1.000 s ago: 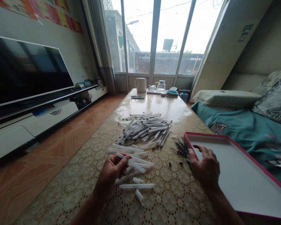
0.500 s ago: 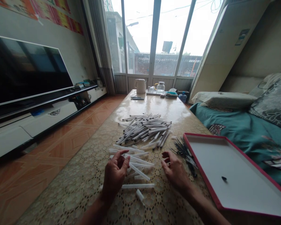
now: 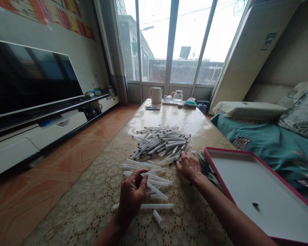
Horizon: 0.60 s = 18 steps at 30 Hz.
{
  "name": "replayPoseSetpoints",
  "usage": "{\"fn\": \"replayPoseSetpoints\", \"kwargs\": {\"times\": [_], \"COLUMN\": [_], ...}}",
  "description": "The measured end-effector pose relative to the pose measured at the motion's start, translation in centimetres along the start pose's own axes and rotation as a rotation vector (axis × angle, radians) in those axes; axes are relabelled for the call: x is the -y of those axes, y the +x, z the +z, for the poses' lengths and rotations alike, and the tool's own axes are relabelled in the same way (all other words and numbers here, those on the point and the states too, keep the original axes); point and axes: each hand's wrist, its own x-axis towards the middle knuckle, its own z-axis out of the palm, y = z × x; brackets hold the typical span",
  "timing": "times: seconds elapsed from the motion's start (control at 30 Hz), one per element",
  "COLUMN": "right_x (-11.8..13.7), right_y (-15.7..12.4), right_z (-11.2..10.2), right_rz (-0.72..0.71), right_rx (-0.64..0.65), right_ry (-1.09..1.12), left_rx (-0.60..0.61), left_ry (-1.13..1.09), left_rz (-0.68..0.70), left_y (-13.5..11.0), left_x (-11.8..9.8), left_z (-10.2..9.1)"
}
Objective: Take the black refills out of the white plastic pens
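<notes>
Loose white pen barrels lie on the table near my left hand. That hand hovers over them with bent fingers, thumb and index tips a little apart, and I see nothing held. A short white cap-like piece rests just to its right. My right hand is at the near right edge of a pile of white pens with dark ends. Its fingers are bent down and apart; their undersides are hidden. Thin black pieces, like pen refills or caps, lie beside that hand, partly covered by the forearm.
A shallow white box with a red rim stands at the right, with one small black piece in it. At the table's far end are a beige jug, a glass pot and a tissue pack. A bed borders the right side.
My right hand has moved forward to the edge of the pen pile, beside the black pieces. The left hand stays over the white barrels. The view has shifted slightly.
</notes>
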Motion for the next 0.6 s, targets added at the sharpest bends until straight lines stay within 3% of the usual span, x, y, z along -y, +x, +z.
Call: {"fn": "replayPoseSetpoints", "kwargs": {"times": [0.2, 0.37, 0.5, 0.57, 0.6], "right_x": [-0.1, -2.5, -4.6, -4.6, -4.4], "right_y": [-0.3, -1.1, -2.4, -3.4, -3.9], "right_z": [0.4, -1.2, -3.4, -4.2, -4.4], "right_rz": [0.033, 0.134, 0.164, 0.111, 0.08], "right_rx": [-0.033, -0.126, -0.332, -0.478, -0.493], "right_ry": [-0.005, 0.04, 0.128, 0.319, 0.454], "left_rx": [0.019, 0.009, 0.025, 0.02, 0.015], "left_ry": [0.003, -0.043, -0.045, -0.036, -0.03], "left_rz": [0.014, -0.003, 0.001, 0.008, 0.021], "left_y": [-0.1, 0.0, -0.1, -0.1, -0.1], "left_x": [0.0, 0.2, 0.5, 0.5, 0.5], "left_z": [0.0, 0.1, 0.3, 0.4, 0.4]}}
